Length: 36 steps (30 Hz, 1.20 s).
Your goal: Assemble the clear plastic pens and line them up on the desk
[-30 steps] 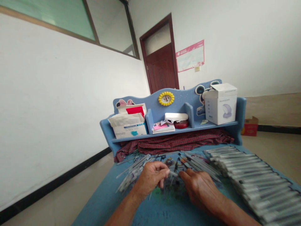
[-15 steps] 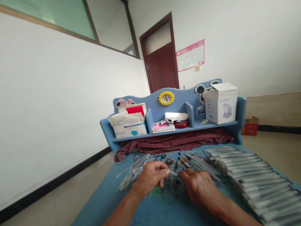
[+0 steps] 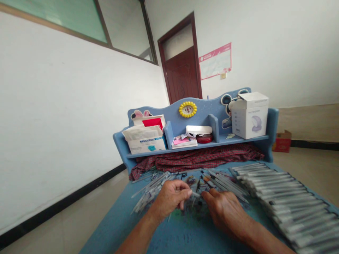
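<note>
My left hand [image 3: 171, 198] is curled over the blue desk [image 3: 169, 236], its fingertips pinched on a thin clear pen part [image 3: 195, 194]. My right hand [image 3: 225, 209] rests beside it with the fingers bent down onto the same small piece, and I cannot see what is under them. A loose heap of clear pen tubes [image 3: 150, 188] lies left of my hands. More pens [image 3: 225, 183] fan out just behind them.
A long row of finished pens [image 3: 286, 201] is stacked along the desk's right side. A red checked cloth [image 3: 196, 160] lies under the blue shelf [image 3: 196, 146], which holds a white box [image 3: 250, 114], a mask box [image 3: 145, 143], booklets and a yellow clock [image 3: 187, 109].
Both hands stay at the same spot with the same grip. The view has tilted very slightly, nothing else has shifted.
</note>
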Motion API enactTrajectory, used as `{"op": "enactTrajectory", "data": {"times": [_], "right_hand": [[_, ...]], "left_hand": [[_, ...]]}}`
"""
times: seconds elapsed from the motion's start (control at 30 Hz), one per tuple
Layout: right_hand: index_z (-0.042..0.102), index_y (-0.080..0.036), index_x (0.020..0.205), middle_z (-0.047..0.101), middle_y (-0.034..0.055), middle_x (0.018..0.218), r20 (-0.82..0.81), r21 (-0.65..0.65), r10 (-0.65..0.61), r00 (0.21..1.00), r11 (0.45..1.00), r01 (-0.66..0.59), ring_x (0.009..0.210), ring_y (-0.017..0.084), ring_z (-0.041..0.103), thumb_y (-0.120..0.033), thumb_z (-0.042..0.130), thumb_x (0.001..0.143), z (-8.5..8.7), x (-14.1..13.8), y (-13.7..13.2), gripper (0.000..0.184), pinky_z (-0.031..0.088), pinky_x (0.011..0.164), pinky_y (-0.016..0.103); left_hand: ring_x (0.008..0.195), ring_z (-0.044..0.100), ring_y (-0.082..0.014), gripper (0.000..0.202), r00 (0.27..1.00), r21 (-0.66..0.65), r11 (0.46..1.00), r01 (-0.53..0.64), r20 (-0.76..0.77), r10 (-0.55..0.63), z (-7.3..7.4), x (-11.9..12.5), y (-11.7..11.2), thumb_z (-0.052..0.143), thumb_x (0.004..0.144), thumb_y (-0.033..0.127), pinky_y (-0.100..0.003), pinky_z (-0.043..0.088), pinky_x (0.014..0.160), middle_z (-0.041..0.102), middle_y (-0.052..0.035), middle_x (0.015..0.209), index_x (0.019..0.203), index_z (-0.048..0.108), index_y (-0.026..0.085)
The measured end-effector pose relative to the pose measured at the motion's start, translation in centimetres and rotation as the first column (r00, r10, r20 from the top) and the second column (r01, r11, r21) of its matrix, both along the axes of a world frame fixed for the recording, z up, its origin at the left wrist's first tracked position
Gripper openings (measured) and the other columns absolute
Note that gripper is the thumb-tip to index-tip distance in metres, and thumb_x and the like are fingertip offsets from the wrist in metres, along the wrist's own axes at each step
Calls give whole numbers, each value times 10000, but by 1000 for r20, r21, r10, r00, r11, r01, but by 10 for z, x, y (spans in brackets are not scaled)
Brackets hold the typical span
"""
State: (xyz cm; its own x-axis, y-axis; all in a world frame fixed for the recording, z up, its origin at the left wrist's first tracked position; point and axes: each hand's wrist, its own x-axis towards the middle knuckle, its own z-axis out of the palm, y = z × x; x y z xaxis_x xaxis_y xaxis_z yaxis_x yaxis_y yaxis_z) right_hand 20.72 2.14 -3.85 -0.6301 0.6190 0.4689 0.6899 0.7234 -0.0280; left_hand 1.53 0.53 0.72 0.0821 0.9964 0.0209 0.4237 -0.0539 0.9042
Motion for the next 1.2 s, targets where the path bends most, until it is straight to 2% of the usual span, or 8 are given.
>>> {"op": "enactTrajectory", "data": {"times": [0.17, 0.37, 0.57, 0.7, 0.8, 0.9, 1.03, 1.2], "right_hand": [[524, -217, 861, 621, -5, 735, 1, 10, 4, 1000, 1000, -4, 563, 152, 595, -9, 413, 711, -1, 0, 1, 279, 228, 476, 276], [515, -215, 845, 617, -11, 719, -8, 26, 7, 1000, 1000, -7, 546, 138, 581, -25, 422, 734, -5, 0, 3, 239, 222, 476, 281], [525, -220, 860, 615, -10, 726, -23, 19, 9, 1000, 1000, -8, 553, 139, 576, -31, 434, 727, -7, -1, 4, 248, 210, 482, 291], [533, -224, 850, 620, -7, 734, -15, -6, 12, 1000, 1000, -12, 560, 150, 580, -31, 419, 738, -4, -1, 2, 250, 212, 484, 291], [537, -222, 852, 623, -4, 731, -10, -16, 11, 1000, 1000, -12, 554, 149, 582, -30, 411, 744, -2, 0, 1, 254, 208, 483, 293], [540, -218, 853, 624, -4, 729, -9, -17, 12, 1000, 1000, -12, 550, 141, 582, -25, 407, 744, -1, 0, 1, 258, 207, 484, 293], [538, -211, 847, 619, -1, 721, -7, -1, 11, 1000, 1000, -11, 547, 135, 577, -36, 408, 756, -2, 1, 1, 237, 203, 483, 295], [542, -211, 848, 615, 2, 714, 10, 12, 11, 1000, 1000, -11, 541, 139, 572, -47, 412, 762, -3, 1, 1, 226, 186, 481, 297]], "left_hand": [[313, 400, -48, 310, 998, -6, 999, -41, -50, 41, 1, 2, -1, 576, 717, 407, -174, 258, 366, 495, 47, 427, 578, 533, 134], [359, 440, -71, 273, 1000, -6, 1000, -13, 7, 13, -3, -2, 1, 647, 652, 382, -178, 306, 393, 493, 53, 423, 711, 594, 121], [304, 385, -53, 352, 997, -34, 999, -33, -71, 30, 1, 2, -1, 565, 721, 448, -179, 260, 368, 463, 57, 384, 549, 524, 143], [336, 418, -54, 256, 999, -17, 999, -30, -46, 29, 0, 1, -1, 601, 680, 374, -177, 273, 374, 529, 39, 465, 605, 561, 133], [361, 435, -68, 223, 1000, -25, 1000, 0, -10, 0, -4, -2, 1, 618, 661, 347, -179, 309, 398, 501, 48, 429, 671, 593, 126], [359, 432, -69, 259, 999, -21, 999, 26, -18, -26, -5, -4, 2, 611, 684, 386, -180, 320, 409, 486, 52, 406, 687, 600, 127], [324, 409, -60, 378, 997, -18, 1000, -1, -83, -1, -3, -3, 1, 532, 747, 473, -177, 286, 383, 458, 51, 378, 567, 544, 141], [328, 414, -56, 270, 998, -6, 1000, -8, -64, 8, -2, 0, 1, 583, 704, 379, -173, 274, 369, 493, 49, 425, 586, 549, 138]]}}
